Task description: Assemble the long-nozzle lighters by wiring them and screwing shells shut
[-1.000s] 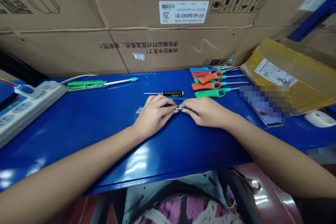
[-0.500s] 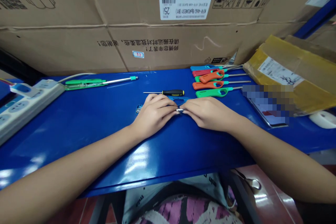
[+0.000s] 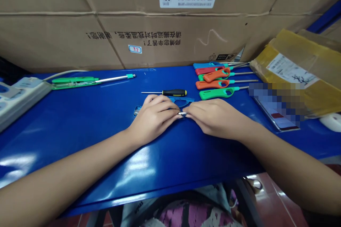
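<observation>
My left hand (image 3: 157, 115) and my right hand (image 3: 213, 115) meet over the middle of the blue table. Both are closed, pinching a small silver metal piece (image 3: 182, 113) from its two sides. The fingers cover most of this piece, so its full shape is hidden. Just behind the fingertips lies a blue lighter casing (image 3: 189, 100) with a trigger opening. Part of it, with something shiny inside (image 3: 137, 110), shows left of my left hand. A black and yellow screwdriver (image 3: 174, 93) rests behind the casing, its shaft pointing left.
Several long-necked lighters (image 3: 216, 94) lie stacked at the back right. Beyond them are a taped yellow parcel (image 3: 293, 71) and a phone (image 3: 282, 113). An opened green lighter (image 3: 77, 82) lies near a white power strip (image 3: 23, 99). A large cardboard box (image 3: 149, 25) stands behind the table (image 3: 170, 163).
The camera view has tilted and shifted slightly. Both hands keep their pinch on the metal piece, which looks turned a little. Nothing is let go.
</observation>
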Demonstrator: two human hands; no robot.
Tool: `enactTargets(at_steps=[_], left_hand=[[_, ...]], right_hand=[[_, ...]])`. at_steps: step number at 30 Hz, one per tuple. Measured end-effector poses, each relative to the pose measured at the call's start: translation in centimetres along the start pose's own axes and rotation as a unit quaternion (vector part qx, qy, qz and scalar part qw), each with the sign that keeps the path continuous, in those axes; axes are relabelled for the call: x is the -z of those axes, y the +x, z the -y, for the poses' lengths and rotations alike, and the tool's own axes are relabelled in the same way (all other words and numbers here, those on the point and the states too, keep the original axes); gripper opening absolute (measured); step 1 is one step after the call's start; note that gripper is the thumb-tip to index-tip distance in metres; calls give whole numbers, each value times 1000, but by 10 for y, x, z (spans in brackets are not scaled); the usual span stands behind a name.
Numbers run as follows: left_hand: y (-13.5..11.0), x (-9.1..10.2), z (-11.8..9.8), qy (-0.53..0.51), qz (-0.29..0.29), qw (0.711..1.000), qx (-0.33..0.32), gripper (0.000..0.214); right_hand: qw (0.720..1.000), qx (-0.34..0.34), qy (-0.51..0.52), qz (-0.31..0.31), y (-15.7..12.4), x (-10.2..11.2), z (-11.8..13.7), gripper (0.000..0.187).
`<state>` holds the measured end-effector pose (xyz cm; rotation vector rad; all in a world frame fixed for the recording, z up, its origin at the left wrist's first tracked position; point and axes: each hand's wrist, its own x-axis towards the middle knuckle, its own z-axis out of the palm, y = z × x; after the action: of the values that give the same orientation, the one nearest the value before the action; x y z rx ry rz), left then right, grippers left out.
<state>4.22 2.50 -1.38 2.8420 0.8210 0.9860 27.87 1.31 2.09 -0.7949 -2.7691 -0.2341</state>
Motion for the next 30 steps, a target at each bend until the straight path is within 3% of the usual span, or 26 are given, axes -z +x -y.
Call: enactTargets(at_steps=[9,15,21,30], left_hand=[[1,-2,-1,14,-25,1000,5,13],[0,-1,-1,24,-41,999,10,14],[1,0,-3,18,-54,997,56,24],[0,0,-3,14,-84,994,64,10]], right_hand=[[999,-19,13,42,1,-2,3,20],[998,-33,30,34,0,0,2,17],[996,-71,55,15,0,4,-3,22],[994,-76,78,31,0,4,-4,23]])
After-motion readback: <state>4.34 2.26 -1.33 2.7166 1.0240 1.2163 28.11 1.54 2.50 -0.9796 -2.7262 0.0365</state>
